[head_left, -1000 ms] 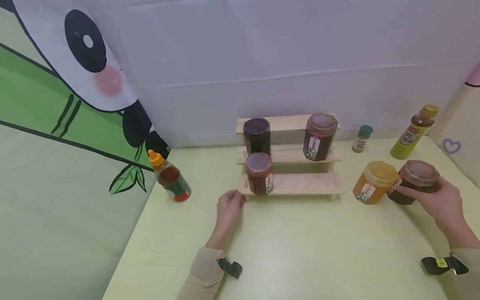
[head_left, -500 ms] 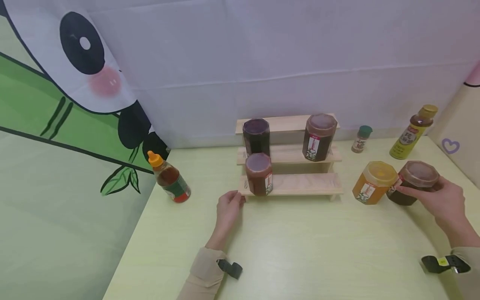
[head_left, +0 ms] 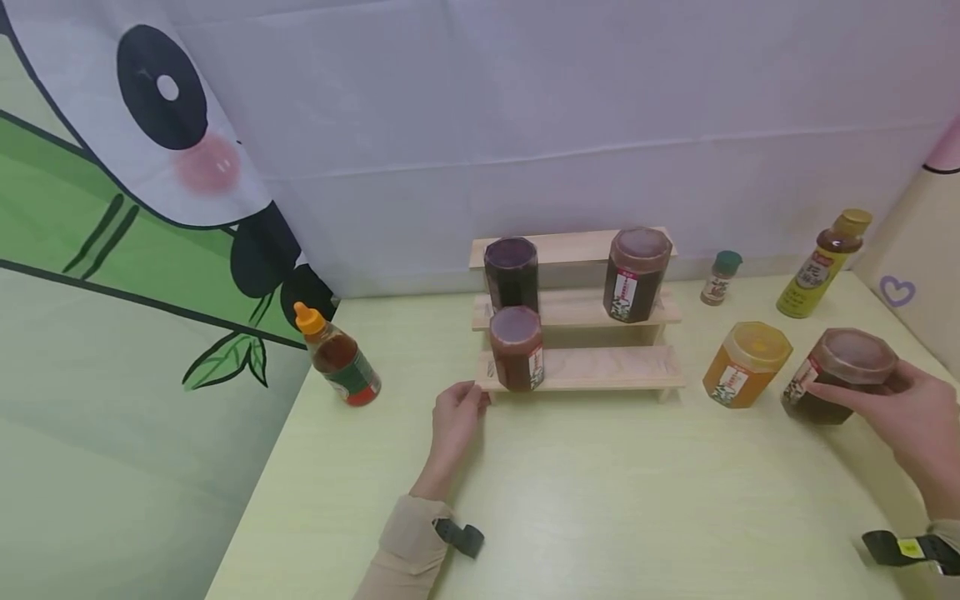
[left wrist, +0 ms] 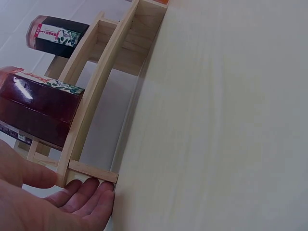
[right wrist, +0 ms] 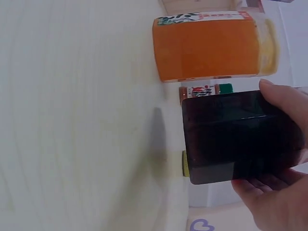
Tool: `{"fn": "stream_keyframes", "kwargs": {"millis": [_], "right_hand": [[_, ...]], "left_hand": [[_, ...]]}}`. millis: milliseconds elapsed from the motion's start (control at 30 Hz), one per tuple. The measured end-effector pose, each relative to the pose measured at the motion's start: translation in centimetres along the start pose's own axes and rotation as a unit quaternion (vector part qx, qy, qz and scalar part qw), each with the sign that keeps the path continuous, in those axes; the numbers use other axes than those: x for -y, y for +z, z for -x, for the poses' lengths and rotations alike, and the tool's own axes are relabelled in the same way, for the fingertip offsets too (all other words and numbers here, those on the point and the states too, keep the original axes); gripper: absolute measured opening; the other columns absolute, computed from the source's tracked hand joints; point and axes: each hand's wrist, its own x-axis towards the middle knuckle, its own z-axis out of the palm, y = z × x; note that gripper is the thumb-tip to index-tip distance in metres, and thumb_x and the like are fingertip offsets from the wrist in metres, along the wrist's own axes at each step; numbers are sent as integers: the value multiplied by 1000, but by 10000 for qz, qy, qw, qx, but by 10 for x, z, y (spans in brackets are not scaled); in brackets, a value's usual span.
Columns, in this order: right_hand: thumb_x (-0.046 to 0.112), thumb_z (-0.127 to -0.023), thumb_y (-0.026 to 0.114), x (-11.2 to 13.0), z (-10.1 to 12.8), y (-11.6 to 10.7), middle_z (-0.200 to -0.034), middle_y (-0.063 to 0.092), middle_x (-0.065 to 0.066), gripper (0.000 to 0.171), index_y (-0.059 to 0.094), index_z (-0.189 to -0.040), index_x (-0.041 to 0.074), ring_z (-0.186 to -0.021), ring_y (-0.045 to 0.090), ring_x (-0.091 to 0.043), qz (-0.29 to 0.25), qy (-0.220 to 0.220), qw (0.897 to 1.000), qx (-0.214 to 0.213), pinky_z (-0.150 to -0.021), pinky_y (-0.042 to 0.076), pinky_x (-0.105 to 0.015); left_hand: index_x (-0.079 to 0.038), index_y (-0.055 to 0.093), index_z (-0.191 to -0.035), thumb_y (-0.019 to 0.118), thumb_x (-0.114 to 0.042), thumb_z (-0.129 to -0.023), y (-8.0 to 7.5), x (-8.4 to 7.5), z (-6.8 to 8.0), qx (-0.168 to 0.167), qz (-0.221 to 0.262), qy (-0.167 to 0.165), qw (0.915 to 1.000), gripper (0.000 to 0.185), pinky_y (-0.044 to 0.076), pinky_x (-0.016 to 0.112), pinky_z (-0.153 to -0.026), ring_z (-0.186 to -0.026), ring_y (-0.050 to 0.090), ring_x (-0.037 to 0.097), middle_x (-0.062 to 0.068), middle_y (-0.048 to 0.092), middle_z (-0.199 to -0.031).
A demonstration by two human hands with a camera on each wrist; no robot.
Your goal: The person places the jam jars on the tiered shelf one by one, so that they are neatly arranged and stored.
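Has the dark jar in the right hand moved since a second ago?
Yes. The dark jar has shifted right, away from the orange jar; a gap now separates them, with the right hand gripping it.

Soft, even indoor light, slightly washed out

The pale yellow-green table [head_left: 600, 492] shows a faint sheen and weak shadows; the head view bends at its edges, and the dark brown hexagonal jar [right wrist: 240, 137] and nearby fingers [right wrist: 281, 98] look blurred close up.
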Motion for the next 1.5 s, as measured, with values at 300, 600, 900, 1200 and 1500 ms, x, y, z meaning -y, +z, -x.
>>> {"fn": "stream_keyframes", "kwargs": {"millis": [300, 600, 900, 1200, 1500], "right_hand": [[-6, -74, 79, 12, 14, -10, -104, 52, 25, 71, 52, -132, 24, -91, 50, 14, -999, -1010, 9898, 36, -74, 40, 0], [-14, -71, 77, 34, 33, -15, -112, 53, 23, 79, 50, -138, 19, -96, 52, 12, -1017, -1429, 9842, 233, -77, 41, 0], [-26, -65, 72, 55, 45, -10, -115, 58, 12, 77, 56, -132, 9, -99, 57, 5, -1603, -1820, 9692, 431, -83, 43, -5], [-22, -66, 75, 75, 56, -3, -110, 62, 13, 70, 59, -127, 8, -96, 59, 5, -1429, -1797, 9721, 489, -79, 45, -5], [-9, -66, 82, 96, 64, 10, -103, 67, 16, 64, 60, -125, 7, -93, 62, 5, -965, -1503, 9824, 545, -70, 50, -9]], "left_hand": [[9, 62, -110, 50, -12, -99, 0, 1, -1, -52, -11, 4, 10000, 27, 55, 34, -84, -93, 65, 27, 19, 67, -99], [9, 62, -110, 49, -12, -99, 0, 1, -1, -69, -48, 10, 10000, 27, 54, 35, -85, -93, 65, 27, 18, 67, -100], [8, 62, -111, 49, -12, -99, 0, 1, 0, -34, -35, 17, 10000, 27, 54, 35, -86, -94, 65, 27, 19, 66, -101], [8, 62, -111, 49, -13, -99, 1, 0, -1, -34, -71, -9, 10000, 28, 54, 36, -86, -94, 65, 27, 18, 66, -101], [8, 62, -111, 49, -13, -99, 1, 0, -1, -55, -81, -44, 9999, 27, 55, 35, -84, -93, 65, 27, 17, 66, -100]]}}
